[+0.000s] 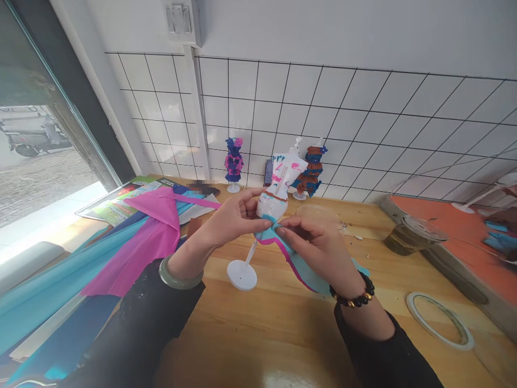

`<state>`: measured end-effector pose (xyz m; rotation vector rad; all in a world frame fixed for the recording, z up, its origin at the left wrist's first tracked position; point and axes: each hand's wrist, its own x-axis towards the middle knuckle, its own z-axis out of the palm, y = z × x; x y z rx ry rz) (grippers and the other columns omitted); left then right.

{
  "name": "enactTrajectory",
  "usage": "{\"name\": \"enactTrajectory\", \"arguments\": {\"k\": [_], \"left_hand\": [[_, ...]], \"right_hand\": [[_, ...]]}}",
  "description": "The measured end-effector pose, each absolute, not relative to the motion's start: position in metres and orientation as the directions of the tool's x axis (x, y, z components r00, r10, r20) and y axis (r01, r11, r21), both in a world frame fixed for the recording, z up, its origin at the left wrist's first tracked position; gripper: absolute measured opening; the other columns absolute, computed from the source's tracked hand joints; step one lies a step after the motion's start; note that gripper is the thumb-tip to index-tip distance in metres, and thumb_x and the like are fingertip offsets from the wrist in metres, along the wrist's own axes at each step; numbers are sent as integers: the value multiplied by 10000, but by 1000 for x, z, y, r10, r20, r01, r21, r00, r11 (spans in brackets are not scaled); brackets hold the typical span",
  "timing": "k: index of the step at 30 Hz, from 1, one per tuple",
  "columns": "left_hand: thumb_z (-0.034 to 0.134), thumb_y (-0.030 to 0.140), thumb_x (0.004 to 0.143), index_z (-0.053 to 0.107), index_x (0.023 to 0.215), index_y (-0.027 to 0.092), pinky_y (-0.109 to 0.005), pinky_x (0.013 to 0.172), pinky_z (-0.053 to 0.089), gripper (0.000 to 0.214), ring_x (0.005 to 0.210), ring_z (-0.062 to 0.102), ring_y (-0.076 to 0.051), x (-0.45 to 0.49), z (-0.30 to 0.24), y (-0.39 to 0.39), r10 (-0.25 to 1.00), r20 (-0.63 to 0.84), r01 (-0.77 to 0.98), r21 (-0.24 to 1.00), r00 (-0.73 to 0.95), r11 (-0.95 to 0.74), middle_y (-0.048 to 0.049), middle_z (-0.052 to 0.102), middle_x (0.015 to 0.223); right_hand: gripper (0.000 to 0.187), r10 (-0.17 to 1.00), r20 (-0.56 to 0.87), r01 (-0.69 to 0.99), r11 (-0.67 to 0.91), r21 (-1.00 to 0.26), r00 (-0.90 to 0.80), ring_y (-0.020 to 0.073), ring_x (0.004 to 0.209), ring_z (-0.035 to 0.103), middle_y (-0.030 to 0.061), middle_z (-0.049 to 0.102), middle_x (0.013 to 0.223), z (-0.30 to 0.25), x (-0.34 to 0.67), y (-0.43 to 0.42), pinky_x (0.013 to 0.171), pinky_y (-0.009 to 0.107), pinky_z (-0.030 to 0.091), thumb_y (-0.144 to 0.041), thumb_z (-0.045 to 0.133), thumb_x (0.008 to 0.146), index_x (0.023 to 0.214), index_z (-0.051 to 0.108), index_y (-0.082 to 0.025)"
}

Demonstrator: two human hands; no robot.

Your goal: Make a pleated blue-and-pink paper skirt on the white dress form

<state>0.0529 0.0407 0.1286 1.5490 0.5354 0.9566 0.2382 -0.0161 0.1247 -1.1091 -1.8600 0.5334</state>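
Mannequin (281,180) stands tilted between the two hands, its top leaning away to the right over its white base (242,276); whether that base rests flat on the surface (226,334) or is lifted cannot be told. Part of its rod and lower body is hidden by the strip (305,269), blue with a magenta edge. The left hand (236,218), on the mannequin's left, pinches the strip between thumb and fingers against the lower body. The right hand (319,245), on its right, pinches the strip just beside that spot, thumb and forefinger pressed together; its palm and wrist cover much of the trailing length, whose end shows beyond the wrist. Exactly how the strip folds under the fingertips cannot be seen.

Behind the mannequin, near the wall (363,124), the left figure (233,161) shows whole, while the right figure (314,167) is partly covered by the mannequin. A dark item (208,188) behind and left of the mannequin is blurred out. Left of it, pink sheet (157,221) and blue sheet (81,267) overlap, the blue one cut off by the view's edge. To its right, the cup (407,237) and, nearer the person, the tape (411,308) bound that side, before a raised orange panel (484,258). Between the forearms, nearer than the mannequin, bare wood runs to the view's lower edge.
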Motion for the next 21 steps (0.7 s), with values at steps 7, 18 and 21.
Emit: {"name": "enactTrajectory", "arguments": {"k": [7,18,21], "left_hand": [[709,175,687,443,1271,159,-267,764,496,641,918,605,-174,52,127,40,774,267,-179,963,574,-200,-85,646,991],[703,183,691,468,1259,142,-281,782,484,616,956,600,-192,54,129,40,761,270,-175,963,589,-206,-107,640,1042],[694,198,705,464,1266,145,-277,775,482,608,951,602,-188,54,129,41,755,276,-177,961,595,-212,-106,642,1043]], "right_hand": [[229,928,353,381,370,-847,-117,123,623,543,29,643,718,120,236,-12,536,247,422,-400,616,789,808,658,-176],[216,924,376,373,374,-849,-70,129,637,547,37,640,713,121,235,-12,538,253,422,-387,625,779,773,658,-174],[220,928,365,363,365,-857,-74,128,630,551,40,645,722,120,235,-12,526,251,424,-391,628,776,787,658,-173]]}}
